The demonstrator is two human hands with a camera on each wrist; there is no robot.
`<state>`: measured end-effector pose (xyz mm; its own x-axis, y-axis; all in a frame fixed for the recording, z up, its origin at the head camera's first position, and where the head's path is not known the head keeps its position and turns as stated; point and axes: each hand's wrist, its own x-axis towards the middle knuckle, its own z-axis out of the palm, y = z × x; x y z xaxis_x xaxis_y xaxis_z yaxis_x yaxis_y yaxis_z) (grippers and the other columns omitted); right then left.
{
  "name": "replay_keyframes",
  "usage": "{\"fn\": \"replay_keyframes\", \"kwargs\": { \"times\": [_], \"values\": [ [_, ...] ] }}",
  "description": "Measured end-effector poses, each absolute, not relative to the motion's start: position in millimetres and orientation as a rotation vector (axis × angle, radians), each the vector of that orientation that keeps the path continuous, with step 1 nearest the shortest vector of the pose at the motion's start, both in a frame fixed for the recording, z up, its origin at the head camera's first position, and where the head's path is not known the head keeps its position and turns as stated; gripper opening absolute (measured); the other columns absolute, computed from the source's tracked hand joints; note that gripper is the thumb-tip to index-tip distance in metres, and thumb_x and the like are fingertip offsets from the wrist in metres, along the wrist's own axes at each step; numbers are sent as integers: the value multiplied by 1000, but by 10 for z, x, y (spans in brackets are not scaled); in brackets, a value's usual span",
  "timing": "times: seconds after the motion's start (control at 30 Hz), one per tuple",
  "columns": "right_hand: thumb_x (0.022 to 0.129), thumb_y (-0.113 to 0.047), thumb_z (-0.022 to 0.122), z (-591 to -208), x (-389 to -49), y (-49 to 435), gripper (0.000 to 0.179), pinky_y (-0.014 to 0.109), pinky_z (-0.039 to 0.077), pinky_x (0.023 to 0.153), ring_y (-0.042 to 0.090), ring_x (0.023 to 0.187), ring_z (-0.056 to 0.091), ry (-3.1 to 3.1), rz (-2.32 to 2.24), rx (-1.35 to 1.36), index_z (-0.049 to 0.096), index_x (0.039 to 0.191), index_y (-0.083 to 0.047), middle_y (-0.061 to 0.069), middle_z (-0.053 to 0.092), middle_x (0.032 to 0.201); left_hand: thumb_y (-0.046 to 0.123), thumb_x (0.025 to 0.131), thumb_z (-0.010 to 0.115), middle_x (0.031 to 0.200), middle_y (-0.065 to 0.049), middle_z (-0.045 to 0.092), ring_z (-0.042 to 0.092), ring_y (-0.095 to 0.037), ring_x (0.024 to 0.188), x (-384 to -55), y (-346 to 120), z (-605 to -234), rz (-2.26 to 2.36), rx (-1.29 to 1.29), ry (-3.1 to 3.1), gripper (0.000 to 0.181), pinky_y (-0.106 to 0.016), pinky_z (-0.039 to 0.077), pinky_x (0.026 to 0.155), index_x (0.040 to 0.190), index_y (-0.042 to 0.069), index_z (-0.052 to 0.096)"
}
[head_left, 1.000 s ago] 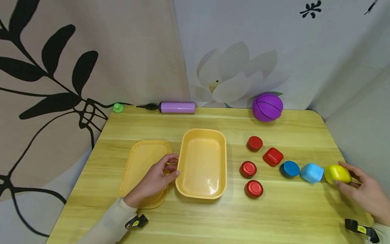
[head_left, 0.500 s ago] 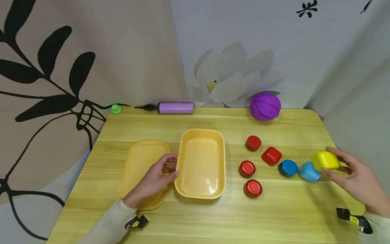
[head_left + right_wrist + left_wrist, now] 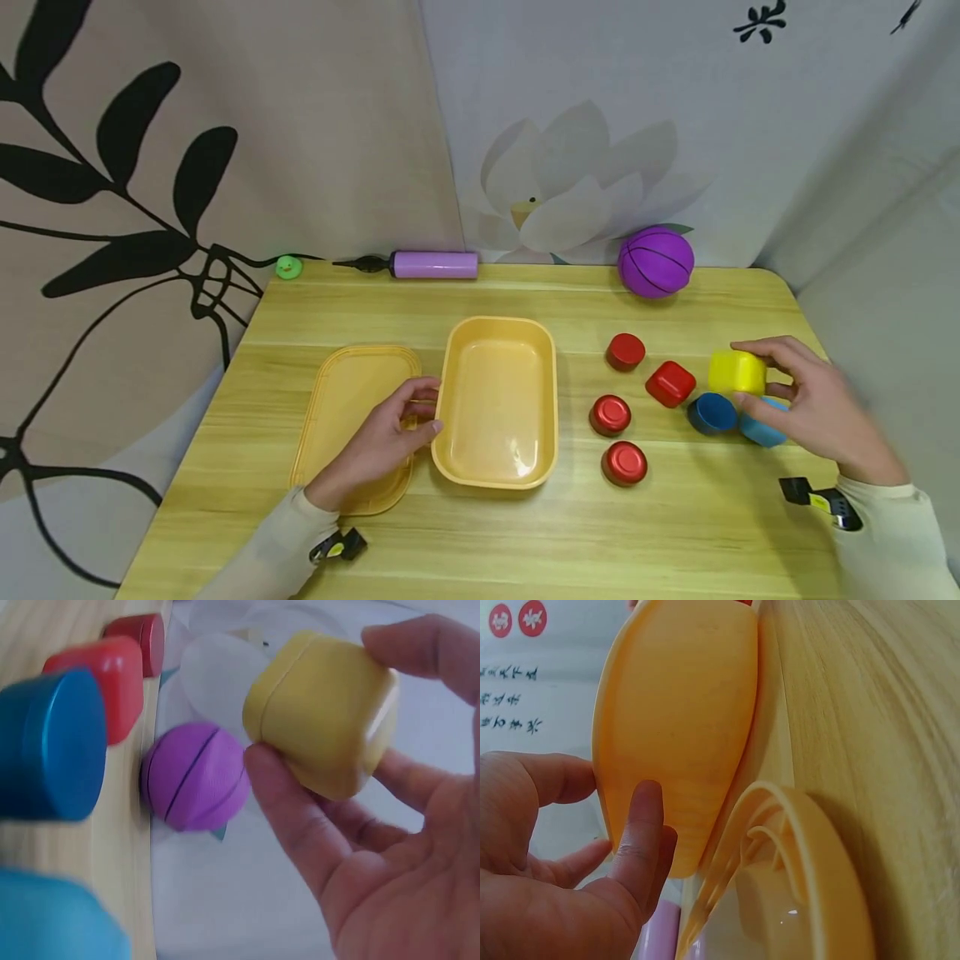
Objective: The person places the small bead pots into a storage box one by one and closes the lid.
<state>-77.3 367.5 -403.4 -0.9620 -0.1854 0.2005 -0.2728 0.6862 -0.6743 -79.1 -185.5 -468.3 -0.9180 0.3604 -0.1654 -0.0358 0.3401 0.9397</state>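
My right hand (image 3: 813,404) pinches a small yellow tin (image 3: 737,372) with rounded square sides, raised above the table; a lid seam runs round it in the right wrist view. Behind my thumb, a light blue tin (image 3: 763,427) is partly covered, and a dark blue round tin (image 3: 712,414) sits beside it. A red square tin (image 3: 671,384) lies just left of the yellow one. At the left, my left hand (image 3: 393,433) touches the side of a yellow-orange plastic box (image 3: 495,473), its fingertips on the rim and outer wall (image 3: 682,697). The box is upright, with nothing in it.
Three red round tins, one of them (image 3: 611,415) in the middle, stand right of the box. The flat lid (image 3: 352,392) lies under my left hand. A purple ball (image 3: 656,262), a lilac pump (image 3: 435,265) and a green duck (image 3: 288,267) line the back edge.
My right hand has lifted the yellow tin from the right end of the row and carried it left, past the light blue tin. The left hand stays at the box.
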Motion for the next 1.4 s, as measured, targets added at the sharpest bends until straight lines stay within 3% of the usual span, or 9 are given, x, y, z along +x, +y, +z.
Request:
{"fn": "replay_keyframes", "kwargs": {
  "times": [0.23, 0.37, 0.5, 0.63, 0.9, 1.2, 1.4],
  "values": [
    [78, 13, 84, -3974, -892, 3411, 62, 6, 53, 84, -2, 107, 62, -2709, 1253, 463, 59, 132, -6, -14, 62, 131, 19, 102, 72, 147, -13, 56, 60, -34, 131, -799, -1855, -4689, 1608, 282, 2261, 59, -27, 58, 91, 156, 15, 46],
    [78, 14, 82, -3952, -970, 3258, 77, 8, 54, 86, -1, 115, 60, -2703, 1277, 559, 55, 147, -10, -11, 61, 134, 19, 102, 72, 147, -12, 56, 59, -33, 131, -803, -1854, -4690, 1612, 283, 2254, 59, -27, 58, 91, 155, 16, 46],
    [79, 13, 80, -3946, -1058, 3107, 85, 12, 57, 85, 6, 110, 60, -2695, 1294, 671, 54, 154, -18, 1, 59, 134, 19, 102, 72, 147, -12, 56, 59, -33, 130, -803, -1852, -4688, 1616, 286, 2246, 59, -28, 58, 92, 155, 17, 46],
    [78, 12, 82, -3966, -1127, 2948, 75, 17, 61, 81, 10, 102, 61, -2671, 1312, 739, 60, 144, -17, 6, 59, 131, 17, 103, 71, 147, -13, 56, 59, -33, 130, -801, -1849, -4690, 1620, 290, 2239, 59, -28, 58, 92, 156, 16, 46],
    [73, 17, 83, -3989, -1213, 2626, 72, 26, 64, 82, 11, 111, 66, -2524, 1501, 899, 59, 137, -3, 8, 62, 132, 16, 103, 71, 147, -13, 56, 59, -33, 131, -802, -1858, -4687, 1617, 297, 2251, 59, -29, 58, 93, 156, 14, 45],
    [72, 11, 87, -3982, -1287, 2294, 67, 28, 64, 82, 10, 112, 70, -2490, 1532, 959, 64, 130, -12, 9, 66, 138, 19, 102, 71, 147, -12, 56, 59, -33, 131, -800, -1867, -4693, 1637, 287, 2235, 60, -30, 58, 94, 156, 16, 45],
    [70, 11, 85, -3990, -1350, 2060, 61, 30, 65, 79, 14, 113, 68, -2528, 1554, 937, 59, 119, -15, 8, 62, 142, 18, 103, 70, 146, -12, 57, 59, -33, 132, -794, -1865, -4688, 1643, 290, 2225, 58, -31, 58, 96, 155, 18, 46]
  ]
}}
